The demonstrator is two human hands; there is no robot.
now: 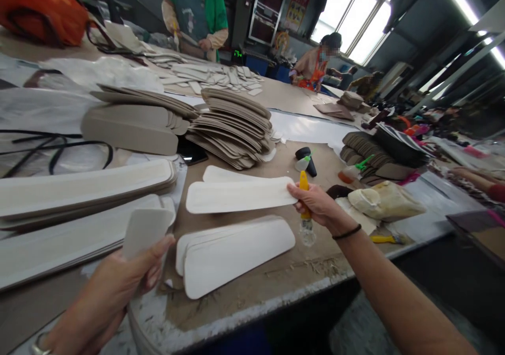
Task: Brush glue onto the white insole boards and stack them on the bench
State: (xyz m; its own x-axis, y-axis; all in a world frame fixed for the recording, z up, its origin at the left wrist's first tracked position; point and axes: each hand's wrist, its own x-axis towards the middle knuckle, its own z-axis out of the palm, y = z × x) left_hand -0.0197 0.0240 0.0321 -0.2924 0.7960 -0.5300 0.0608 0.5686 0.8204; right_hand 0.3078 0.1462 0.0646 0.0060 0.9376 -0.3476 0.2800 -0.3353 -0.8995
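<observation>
My left hand (pixel 122 276) is closed on a pale panel (pixel 147 231), pinched under the thumb, its upper end sticking up. In my right hand (pixel 317 203) is a yellow-handled brush (pixel 304 180), bristles down, and the thumb and fingers also pinch the end of a long white panel (pixel 240 194). That panel overlaps another white panel (pixel 221 173) behind it. Nearer me, several white panels (pixel 240 257) lie fanned out on the brown-covered table (pixel 252 313).
Stacks of long white panels (pixel 87 186) stand at the left. Behind are grey-brown stacked pieces (pixel 234 126) and a phone (pixel 193 152). To the right are a small bottle (pixel 349 175), a cloth-like bundle (pixel 394 200) and another yellow brush (pixel 384 239). Several people work beyond.
</observation>
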